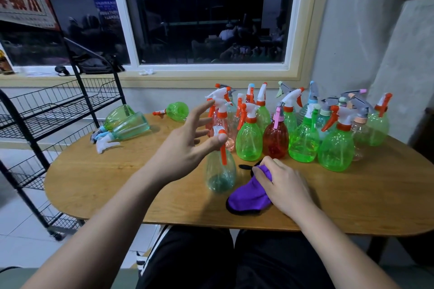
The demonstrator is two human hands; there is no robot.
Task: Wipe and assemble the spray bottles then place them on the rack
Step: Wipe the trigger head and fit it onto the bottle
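A person seated at a rounded wooden surface (94, 183) held the left hand (187, 145) raised with its grip wide, fingers spread and holding nothing. Right at that hand's thumb tip stood a teal spray bottle (220, 171), upright, with a white-and-orange trigger head already on. The pictures could not settle whether the thumb touched the head.

Just right of that bottle, the right hand (284, 185) rested low on the surface, its grip closed around one end of a purple cloth (249, 197) edged in black. The rest of the cloth lay flat toward the person.

Beyond the right grip, a crowd of upright spray bottles (303, 143) stood packed together, mostly green, with a red bottle (276, 141) at the front and a few pale pink ones among them. Their trigger heads were white, grey, orange, pink and light blue.

To the left of the open grip and farther out, two bottles lay on their sides (131, 126), one green and one teal, with a loose white trigger head (105, 142) beside them. A third green bottle (178, 111) lay tipped over just beyond the left fingertips.

Well to the left of both hands, off the surface, stood a black wire rack (58, 105) with tiered basket shelves. Above it hung a sign (23, 4) in red Chinese characters. The last read "水", and the others were cut off by the frame edge. A dark window (209, 21) behind the bottles carried a blue poster in reflection, its lettering too blurred to read.
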